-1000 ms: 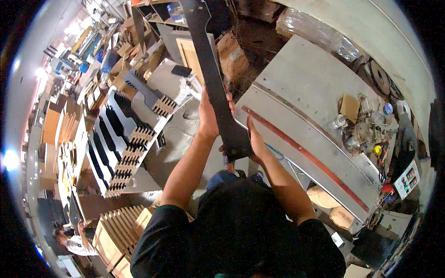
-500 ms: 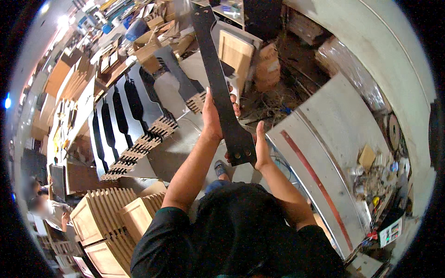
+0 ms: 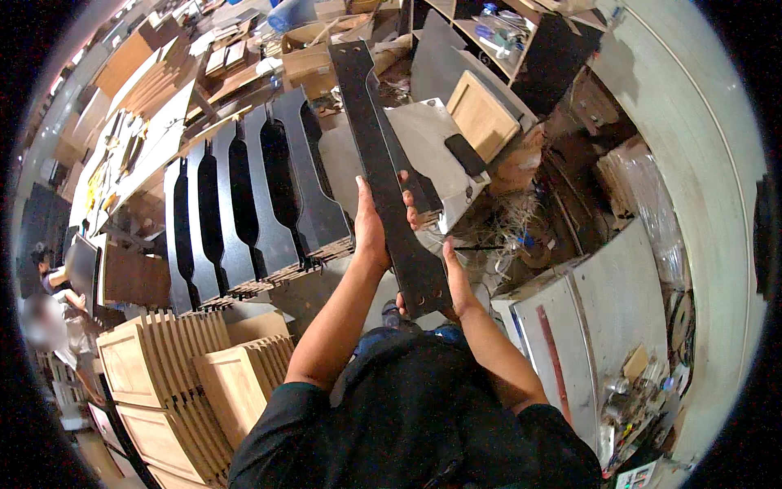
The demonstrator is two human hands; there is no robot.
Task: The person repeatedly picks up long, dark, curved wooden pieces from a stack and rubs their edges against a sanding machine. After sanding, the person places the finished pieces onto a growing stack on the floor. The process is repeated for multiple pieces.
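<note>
I hold a long black shaped panel (image 3: 381, 175) in front of me, its far end pointing up and slightly left. It has a cut-in edge and small round holes at both ends. My left hand (image 3: 372, 232) is closed around its middle, with fingertips showing past the right edge. My right hand (image 3: 459, 285) grips the near end from the right, its fingers partly hidden beneath. To the left lie stacked dark panels (image 3: 265, 224) of similar curved outline, in several rows.
Pale wooden cabinet doors (image 3: 130, 363) stand in rows at lower left. A grey metal-topped surface (image 3: 607, 301) with a red strip is on the right, cluttered at its near end. Ahead are a light framed door (image 3: 482, 114) and an open shelf (image 3: 497, 41). Two people are at far left.
My view has turned left, so the stacked panels and shelf appear farther right. The black panel stays in both hands, its near end slightly lower in view.
</note>
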